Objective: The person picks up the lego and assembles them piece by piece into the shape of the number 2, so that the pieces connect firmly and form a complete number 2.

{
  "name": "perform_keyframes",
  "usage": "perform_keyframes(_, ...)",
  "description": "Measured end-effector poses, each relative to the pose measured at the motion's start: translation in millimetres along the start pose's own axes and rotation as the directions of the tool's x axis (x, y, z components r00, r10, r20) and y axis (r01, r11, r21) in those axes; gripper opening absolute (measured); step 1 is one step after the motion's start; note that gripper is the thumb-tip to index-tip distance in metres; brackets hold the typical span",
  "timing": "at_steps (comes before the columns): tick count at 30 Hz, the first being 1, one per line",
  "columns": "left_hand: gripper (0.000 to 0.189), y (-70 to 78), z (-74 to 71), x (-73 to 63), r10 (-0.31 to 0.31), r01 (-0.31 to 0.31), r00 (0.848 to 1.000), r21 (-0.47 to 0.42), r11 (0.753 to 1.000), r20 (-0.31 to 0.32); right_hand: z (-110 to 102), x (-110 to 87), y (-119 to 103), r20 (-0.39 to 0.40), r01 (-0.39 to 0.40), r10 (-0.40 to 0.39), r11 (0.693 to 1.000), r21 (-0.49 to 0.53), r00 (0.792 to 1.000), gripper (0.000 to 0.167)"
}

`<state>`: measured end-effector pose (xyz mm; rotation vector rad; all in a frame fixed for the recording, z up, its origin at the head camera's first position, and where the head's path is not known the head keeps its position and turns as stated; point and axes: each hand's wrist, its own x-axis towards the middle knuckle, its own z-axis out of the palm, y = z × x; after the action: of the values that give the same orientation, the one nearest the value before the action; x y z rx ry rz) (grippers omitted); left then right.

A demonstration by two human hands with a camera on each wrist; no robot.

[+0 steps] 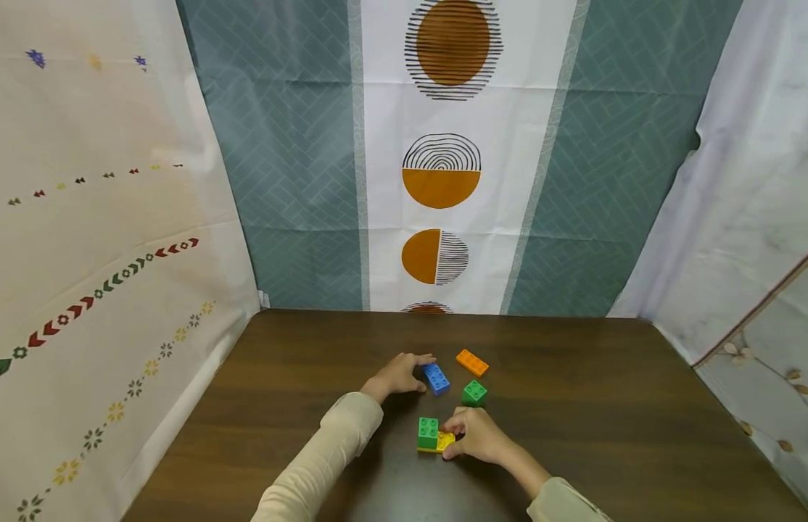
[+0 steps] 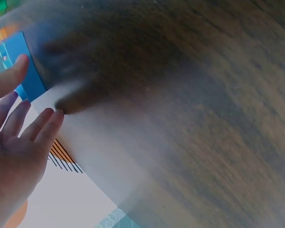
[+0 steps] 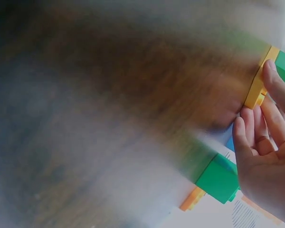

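Dark table (image 1: 574,391) | patterned backdrop (image 1: 280,181) | left fingers (image 2: 49,127) parted beside blue brick (image 1: 437,379) | right fingers (image 3: 243,140) pinch yellow brick (image 1: 446,439)

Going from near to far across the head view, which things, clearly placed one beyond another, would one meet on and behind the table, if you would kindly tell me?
Yellow toy brick with a green toy brick on it → loose green toy brick → orange toy brick → hanging cloth with orange circles.
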<state>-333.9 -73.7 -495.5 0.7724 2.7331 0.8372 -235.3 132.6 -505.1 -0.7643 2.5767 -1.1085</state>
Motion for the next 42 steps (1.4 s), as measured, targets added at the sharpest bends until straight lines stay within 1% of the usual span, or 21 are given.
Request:
perform_keyframes(4,0.063,1.7,-1.8,1.5,0.005,-0.005,1.0,0.019,1.0,-0.01,0.9,2.4,-0.1,-0.007,-0.002,0.002,1.0,-0.007,1.0,0.034)
perform_keyframes(8,0.058,3.8,0.9,0.7,0.015,-0.015,1.0,0.037,0.999,-0.007,1.4,2.7,0.3,-0.006,-0.006,0.006,1.0,-0.01,1.0,0.033)
perform_keyframes(11,0.048,5.2,3.4,0.0,0.011,-0.009,0.999,0.053,0.999,-0.043,1.4,1.8,0.1,-0.002,-0.01,0.01,1.0,-0.01,1.0,0.033)
perform_keyframes(15,0.037,5.6,4.6,-2.4,-0.001,0.008,0.996,0.071,0.997,-0.088,2.5,1.5,-0.8,0.001,-0.016,0.016,1.0,-0.011,1.0,0.034)
perform_keyframes(19,0.032,3.9,3.3,-7.1,-0.023,0.033,0.995,0.107,0.994,-0.096,3.5,1.9,-1.8,0.006,-0.014,0.015,1.0,-0.009,1.0,0.035)
perform_keyframes(22,0.03,0.8,1.9,-10.7,-0.038,0.053,0.994,0.155,0.986,-0.101,3.3,1.9,-2.2,0.004,-0.003,0.003,1.0,-0.009,1.0,0.035)
perform_keyframes(26,0.032,-3.3,0.3,-14.1,-0.047,0.067,0.994,0.195,0.978,-0.103,2.2,1.0,-2.0,-0.001,-0.002,0.002,1.0,-0.015,1.0,0.035)
perform_keyframes(31,0.039,-3.6,-0.4,-16.7,-0.07,0.087,0.993,0.192,0.978,-0.095,0.6,-0.1,-1.1,0.005,-0.021,0.021,1.0,-0.021,1.0,0.036)
perform_keyframes(36,0.041,-3.3,1.2,-19.2,-0.083,0.1,0.991,0.177,0.979,-0.102,-1.2,0.4,-2.6,-0.004,-0.025,0.025,0.999,-0.023,1.0,0.035)
perform_keyframes(42,0.038,-5.0,4.6,-27.7,-0.05,0.07,0.99,0.149,0.986,-0.129,0.3,-0.8,-3.7,0.005,-0.023,0.024,1.0,-0.021,1.0,0.036)
